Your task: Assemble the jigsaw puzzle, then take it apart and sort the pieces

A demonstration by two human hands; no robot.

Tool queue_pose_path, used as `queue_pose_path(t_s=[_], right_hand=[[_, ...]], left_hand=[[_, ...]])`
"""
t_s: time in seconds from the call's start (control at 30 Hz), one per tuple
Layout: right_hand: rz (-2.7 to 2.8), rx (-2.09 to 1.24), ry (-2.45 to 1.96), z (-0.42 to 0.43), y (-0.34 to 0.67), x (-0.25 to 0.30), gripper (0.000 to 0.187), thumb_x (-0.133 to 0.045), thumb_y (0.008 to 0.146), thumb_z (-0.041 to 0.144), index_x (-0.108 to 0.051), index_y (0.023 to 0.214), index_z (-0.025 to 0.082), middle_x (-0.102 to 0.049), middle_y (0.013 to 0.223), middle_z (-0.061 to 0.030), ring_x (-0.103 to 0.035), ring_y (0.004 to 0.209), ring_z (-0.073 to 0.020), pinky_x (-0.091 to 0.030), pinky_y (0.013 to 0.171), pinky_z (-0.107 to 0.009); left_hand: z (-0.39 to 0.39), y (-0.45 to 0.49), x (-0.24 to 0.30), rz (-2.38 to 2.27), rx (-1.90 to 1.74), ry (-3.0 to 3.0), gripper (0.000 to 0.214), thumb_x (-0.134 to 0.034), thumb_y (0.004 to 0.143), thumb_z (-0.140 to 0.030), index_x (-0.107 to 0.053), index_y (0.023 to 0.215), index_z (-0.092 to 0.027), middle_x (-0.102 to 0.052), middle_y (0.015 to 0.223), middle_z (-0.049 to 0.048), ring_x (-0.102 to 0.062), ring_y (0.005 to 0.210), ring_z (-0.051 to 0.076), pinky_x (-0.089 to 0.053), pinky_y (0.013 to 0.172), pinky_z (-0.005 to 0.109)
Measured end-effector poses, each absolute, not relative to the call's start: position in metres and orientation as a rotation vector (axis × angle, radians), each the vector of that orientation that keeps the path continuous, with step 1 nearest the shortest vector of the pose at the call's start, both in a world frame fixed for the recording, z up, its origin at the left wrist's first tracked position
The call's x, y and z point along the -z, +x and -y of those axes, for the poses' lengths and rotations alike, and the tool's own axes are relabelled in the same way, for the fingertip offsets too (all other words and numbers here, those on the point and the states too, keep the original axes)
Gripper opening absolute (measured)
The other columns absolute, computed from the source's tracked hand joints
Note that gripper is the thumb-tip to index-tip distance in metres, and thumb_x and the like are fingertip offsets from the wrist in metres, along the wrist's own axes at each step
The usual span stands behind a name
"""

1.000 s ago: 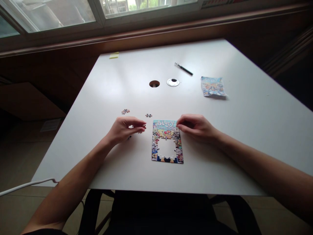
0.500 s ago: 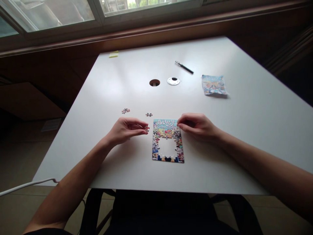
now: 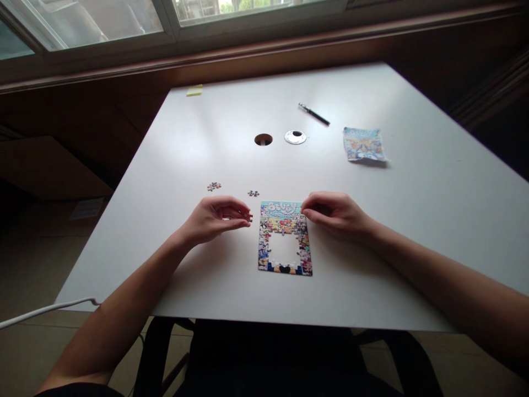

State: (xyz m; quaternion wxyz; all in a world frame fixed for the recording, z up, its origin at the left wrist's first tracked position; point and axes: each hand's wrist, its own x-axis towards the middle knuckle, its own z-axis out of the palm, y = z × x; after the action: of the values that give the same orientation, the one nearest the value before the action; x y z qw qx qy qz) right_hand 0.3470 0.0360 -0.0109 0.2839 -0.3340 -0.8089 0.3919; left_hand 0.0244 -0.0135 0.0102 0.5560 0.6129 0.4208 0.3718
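A small colourful jigsaw puzzle [image 3: 284,212] lies on the white table [image 3: 231,286] in front of me, with a bare hole in its middle. My left hand [image 3: 212,219] hovers just left of the puzzle, thumb and fingers pinched on a small puzzle piece [image 3: 249,218]. My right hand [image 3: 334,213] rests at the puzzle's upper right corner, fingers curled with their tips against its edge. Two loose pieces lie beyond my left hand: one [image 3: 214,186] to the far left, one [image 3: 253,193] nearer the puzzle.
Farther back on the table are a round cable hole [image 3: 263,139], a silver grommet cap [image 3: 295,137], a black pen [image 3: 314,114], a printed picture packet [image 3: 363,144] and a yellow sticky note [image 3: 194,90]. A window runs along the far wall.
My left hand has moved right toward the puzzle's left edge with the piece pinched in it. My right hand has stayed at the upper right corner.
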Motion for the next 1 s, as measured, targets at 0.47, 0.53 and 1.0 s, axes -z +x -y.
queue_pose_path(t_s=[0.47,0.53,1.0], right_hand=[[2.157,-1.068,-0.914,-0.035,0.348,0.011,0.015,-0.062,0.089,0.033,-0.068,0.086,0.019,-0.066,0.077,-0.0029,-0.058,0.068,-0.0156,-0.047,0.064,-0.029],[2.167,-1.061,-0.913,-0.035,0.348,0.010,0.016,-0.061,0.089,0.034,-0.068,0.086,0.020,-0.066,0.077,-0.0029,-0.058,0.068,-0.0156,-0.047,0.064,-0.029],[2.188,-1.040,-0.913,-0.036,0.347,0.009,0.017,-0.061,0.090,0.034,-0.067,0.086,0.020,-0.065,0.076,-0.0031,-0.057,0.068,-0.0156,-0.047,0.063,-0.028]], left_hand=[[-0.016,-0.023,-0.008,-2.066,-1.247,2.007,0.013,-0.069,0.086,-0.028,-0.075,0.096,-0.022,-0.077,0.089,0.0020,-0.068,0.078,0.016,-0.052,0.075,0.029],[-0.017,-0.027,-0.007,-2.084,-1.263,1.947,0.012,-0.068,0.087,-0.028,-0.076,0.093,-0.022,-0.078,0.091,0.0028,-0.069,0.080,0.017,-0.051,0.074,0.028],[-0.020,-0.022,0.003,-1.968,-0.987,2.160,0.019,-0.059,0.090,-0.028,-0.077,0.094,-0.021,-0.074,0.095,0.0057,-0.062,0.088,0.022,-0.049,0.090,0.036]])
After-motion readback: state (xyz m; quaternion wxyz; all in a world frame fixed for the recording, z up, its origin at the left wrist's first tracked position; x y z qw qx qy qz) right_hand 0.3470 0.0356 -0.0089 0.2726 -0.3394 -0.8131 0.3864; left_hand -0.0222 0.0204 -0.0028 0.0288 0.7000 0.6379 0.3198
